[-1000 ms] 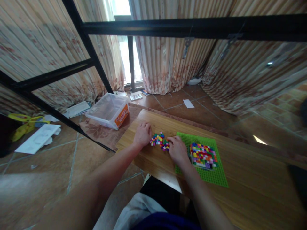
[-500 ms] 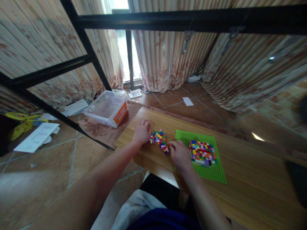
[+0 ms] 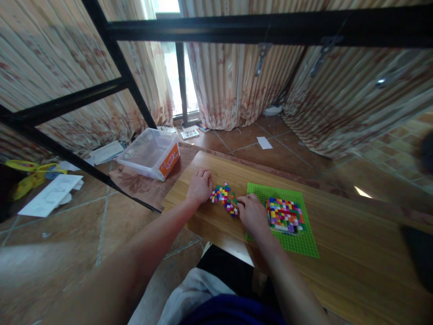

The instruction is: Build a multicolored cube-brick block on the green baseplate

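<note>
On the table lies a loose pile of small building bricks (image 3: 222, 194) in many colours. My left hand (image 3: 200, 186) rests at the pile's left side, fingers curled downward; the inside of the hand is hidden. At the pile's right edge is my right hand (image 3: 253, 214), its thumb and fingers drawn together in a pinch. Whatever is between those fingertips is too small to make out. A green studded baseplate (image 3: 259, 189) lies to the right, partly behind my right hand. On it stands a multicoloured block of joined bricks (image 3: 286, 215).
The wooden table (image 3: 345, 239) runs off to the right, with a dark flat object (image 3: 417, 253) at its far end. A clear plastic bin (image 3: 142, 155) with an orange label stands on the floor mat beyond the left end. Black metal bars (image 3: 237, 30) cross above, before curtains (image 3: 230, 85).
My right fingertips have shifted slightly up along the pile's right edge, and the red bit seen by them earlier no longer shows. My left hand stays in place. The view shifts slightly.
</note>
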`<action>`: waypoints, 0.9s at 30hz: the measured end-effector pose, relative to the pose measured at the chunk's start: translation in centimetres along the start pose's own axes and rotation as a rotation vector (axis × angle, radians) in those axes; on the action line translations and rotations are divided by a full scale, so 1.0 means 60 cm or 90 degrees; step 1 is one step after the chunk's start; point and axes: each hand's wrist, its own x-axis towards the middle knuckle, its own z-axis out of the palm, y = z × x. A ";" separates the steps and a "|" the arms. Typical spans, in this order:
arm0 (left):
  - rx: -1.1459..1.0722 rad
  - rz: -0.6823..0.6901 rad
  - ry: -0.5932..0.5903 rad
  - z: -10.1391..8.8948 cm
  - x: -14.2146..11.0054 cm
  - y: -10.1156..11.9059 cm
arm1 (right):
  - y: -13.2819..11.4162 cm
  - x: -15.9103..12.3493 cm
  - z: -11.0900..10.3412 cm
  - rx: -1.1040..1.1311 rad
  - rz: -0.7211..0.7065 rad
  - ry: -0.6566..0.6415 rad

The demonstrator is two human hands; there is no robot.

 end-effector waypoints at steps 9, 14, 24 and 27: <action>-0.005 -0.004 0.001 -0.001 0.000 0.001 | -0.007 0.012 0.019 -0.042 -0.030 0.046; -0.008 -0.010 -0.001 -0.002 0.000 0.002 | -0.002 0.013 0.026 0.001 -0.071 0.102; 0.010 0.000 0.004 -0.001 0.001 0.001 | -0.006 0.006 0.021 0.260 -0.023 0.134; 0.012 -0.002 0.005 -0.001 0.001 0.001 | -0.003 0.003 0.020 0.350 -0.003 0.140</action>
